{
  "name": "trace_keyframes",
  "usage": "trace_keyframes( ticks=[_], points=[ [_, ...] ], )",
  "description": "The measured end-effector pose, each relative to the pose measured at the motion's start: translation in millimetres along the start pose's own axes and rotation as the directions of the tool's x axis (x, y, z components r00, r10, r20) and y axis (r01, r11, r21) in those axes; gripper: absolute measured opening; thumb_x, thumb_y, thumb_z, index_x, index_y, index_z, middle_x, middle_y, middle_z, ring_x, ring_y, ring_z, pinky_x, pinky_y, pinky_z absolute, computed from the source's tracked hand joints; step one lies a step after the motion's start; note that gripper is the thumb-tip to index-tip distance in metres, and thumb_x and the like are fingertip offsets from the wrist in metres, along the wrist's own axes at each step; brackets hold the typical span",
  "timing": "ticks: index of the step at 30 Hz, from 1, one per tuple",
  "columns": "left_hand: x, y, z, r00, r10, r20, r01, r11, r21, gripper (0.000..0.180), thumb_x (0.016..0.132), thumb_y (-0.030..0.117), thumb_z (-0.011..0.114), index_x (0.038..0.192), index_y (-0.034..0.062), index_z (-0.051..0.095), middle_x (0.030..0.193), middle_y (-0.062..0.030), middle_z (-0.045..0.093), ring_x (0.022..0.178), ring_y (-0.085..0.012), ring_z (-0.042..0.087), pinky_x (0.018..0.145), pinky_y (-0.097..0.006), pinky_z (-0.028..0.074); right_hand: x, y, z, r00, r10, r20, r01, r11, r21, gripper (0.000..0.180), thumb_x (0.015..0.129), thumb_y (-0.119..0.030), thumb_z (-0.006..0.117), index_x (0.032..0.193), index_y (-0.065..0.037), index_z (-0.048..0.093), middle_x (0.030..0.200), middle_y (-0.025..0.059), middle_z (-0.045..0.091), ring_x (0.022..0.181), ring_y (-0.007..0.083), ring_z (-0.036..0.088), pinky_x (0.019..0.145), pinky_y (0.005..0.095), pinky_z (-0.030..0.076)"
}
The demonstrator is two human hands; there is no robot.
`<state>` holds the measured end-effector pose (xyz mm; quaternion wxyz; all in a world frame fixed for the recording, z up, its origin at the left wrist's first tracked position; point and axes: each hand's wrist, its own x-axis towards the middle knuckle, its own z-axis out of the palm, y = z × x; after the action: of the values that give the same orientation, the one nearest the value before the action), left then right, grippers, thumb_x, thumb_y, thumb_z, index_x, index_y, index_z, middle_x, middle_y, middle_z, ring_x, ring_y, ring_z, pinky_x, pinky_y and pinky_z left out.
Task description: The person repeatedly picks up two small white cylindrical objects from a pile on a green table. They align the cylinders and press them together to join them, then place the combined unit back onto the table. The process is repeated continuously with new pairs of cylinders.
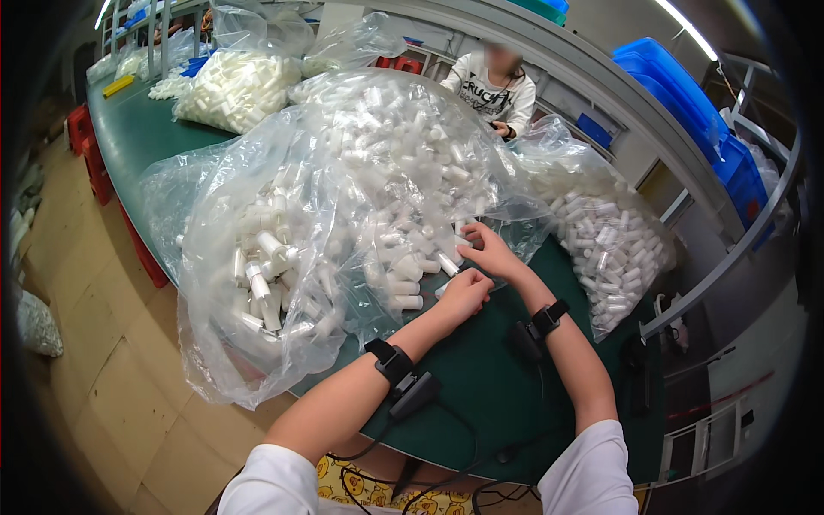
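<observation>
Tabletop (pixel 506 412), green, gives room from its near edge to the left hand (pixel 463 296), fingers curled, and right hand (pixel 494 256), fingers arched, any grasp impossible to tell, beside white plastic cylinders (pixel 446 263) hemmed by a clear bag (pixel 227 360) leftward and filled sack (pixel 611 249) rightward, a co-worker (pixel 491 90) beyond.

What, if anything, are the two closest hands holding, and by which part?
Can't tell: the left hand is curled, hiding anything inside; the right hand, beside small white plastic-looking cylinders, shows no clear hold.
</observation>
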<state>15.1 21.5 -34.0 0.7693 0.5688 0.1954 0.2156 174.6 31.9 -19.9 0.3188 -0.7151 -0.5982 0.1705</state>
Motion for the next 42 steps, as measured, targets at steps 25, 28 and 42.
trace_keyframes(
  ticks=[25, 28, 42],
  points=[
    [-4.0, 7.6, -1.0, 0.996, -0.084, 0.002, 0.084, 0.991, -0.102, 0.021, 0.084, 0.021, 0.047, 0.091, 0.0015, 0.05, 0.075, -0.0065, 0.051, 0.064, -0.0151, 0.054, 0.061, -0.026, 0.048, -91.1, -21.9, -27.7, 0.955, 0.222, 0.196, -0.288, 0.541, 0.79, 0.027, 0.089, -0.024, 0.054, 0.103, 0.0, 0.054, 0.092, 0.0066, 0.059, 0.082, 0.0145, 0.058, 0.076, 0.0282, 0.048],
    [-5.8, 8.5, 2.7, 0.994, -0.113, -0.002, 0.112, 0.988, -0.109, 0.019, 0.083, 0.019, 0.048, 0.09, 0.0015, 0.05, 0.075, -0.0065, 0.051, 0.064, -0.0153, 0.054, 0.062, -0.025, 0.047, -96.5, -22.7, -21.4, 0.959, 0.256, 0.12, -0.234, 0.481, 0.845, 0.032, 0.09, -0.022, 0.054, 0.11, 0.002, 0.046, 0.095, 0.0119, 0.06, 0.084, 0.0185, 0.061, 0.08, 0.0321, 0.05],
    [-21.0, 9.9, 11.6, 0.974, -0.208, -0.093, 0.191, 0.967, -0.17, 0.025, 0.092, 0.029, 0.041, 0.094, 0.0046, 0.046, 0.074, -0.0053, 0.053, 0.065, -0.0137, 0.053, 0.055, -0.025, 0.04, -107.8, -7.0, -7.5, 0.955, -0.067, 0.288, -0.265, 0.235, 0.935, 0.026, 0.087, -0.017, 0.057, 0.104, 0.0, 0.047, 0.087, 0.0109, 0.06, 0.071, 0.0169, 0.061, 0.067, 0.0279, 0.05]
  ],
)
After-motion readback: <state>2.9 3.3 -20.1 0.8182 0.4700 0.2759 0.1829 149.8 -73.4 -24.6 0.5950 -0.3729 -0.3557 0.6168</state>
